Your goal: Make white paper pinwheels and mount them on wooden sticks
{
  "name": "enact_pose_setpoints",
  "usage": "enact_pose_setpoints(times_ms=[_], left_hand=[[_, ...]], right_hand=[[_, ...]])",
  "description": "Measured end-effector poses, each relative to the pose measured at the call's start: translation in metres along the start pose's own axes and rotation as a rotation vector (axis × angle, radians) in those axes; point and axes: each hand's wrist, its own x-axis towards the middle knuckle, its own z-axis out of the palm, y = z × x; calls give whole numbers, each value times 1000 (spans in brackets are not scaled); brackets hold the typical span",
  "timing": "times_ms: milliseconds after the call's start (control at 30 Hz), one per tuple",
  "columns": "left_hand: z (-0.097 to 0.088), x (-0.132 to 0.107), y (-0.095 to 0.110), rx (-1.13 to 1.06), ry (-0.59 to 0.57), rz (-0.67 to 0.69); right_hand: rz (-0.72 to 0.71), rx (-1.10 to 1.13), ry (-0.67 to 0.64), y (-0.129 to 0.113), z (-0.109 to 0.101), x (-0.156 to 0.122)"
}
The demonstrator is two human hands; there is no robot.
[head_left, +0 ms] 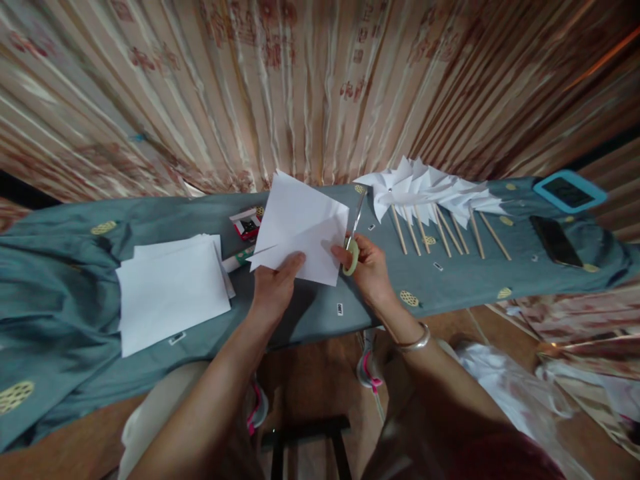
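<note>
A square sheet of white paper (305, 220) is held up over the table, with slits cut in from its lower left and upper left corners. My left hand (274, 283) grips its lower left edge, thumb on top. At the right edge, my right hand (370, 267) has its fingers around the pale green handles of a pair of scissors (353, 257), and its thumb lies by the paper. The blades point up and away, beside the sheet. Several white paper pinwheels (425, 187) on wooden sticks lie overlapped to the right.
A stack of white paper (173, 290) lies at the left. Behind the held sheet sit a small red box (246, 223) and a partly hidden green-and-white item (239, 259). A black phone (555, 240) and a blue-framed device (570, 191) lie far right. A curtain (310, 87) hangs behind.
</note>
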Motion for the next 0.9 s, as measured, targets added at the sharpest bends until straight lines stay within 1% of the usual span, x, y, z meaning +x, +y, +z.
enact_pose_setpoints(times_ms=[33, 100, 200, 300, 367, 433, 533, 700, 900], left_hand=[[-2, 2, 3, -3, 16, 0], [-6, 8, 9, -29, 60, 36], [-12, 17, 19, -71, 108, 113], [-15, 22, 28, -139, 115, 136], [-15, 23, 32, -179, 112, 147], [-12, 23, 33, -208, 95, 148], [-6, 20, 30, -242, 51, 121], [0, 17, 18, -247, -39, 71], [4, 14, 14, -242, -56, 52]], right_hand=[[-26, 13, 8, -1, 0, -3], [-38, 4, -62, -4, -1, -10], [-10, -53, -250, -6, -10, -19], [52, -114, -446, -2, -22, -25], [96, -120, -547, 3, -28, -28], [123, -113, -614, 7, -33, -32], [132, -108, -656, 10, -35, -37], [130, -85, -652, 8, -35, -39], [90, -92, -644, 8, -36, -38]])
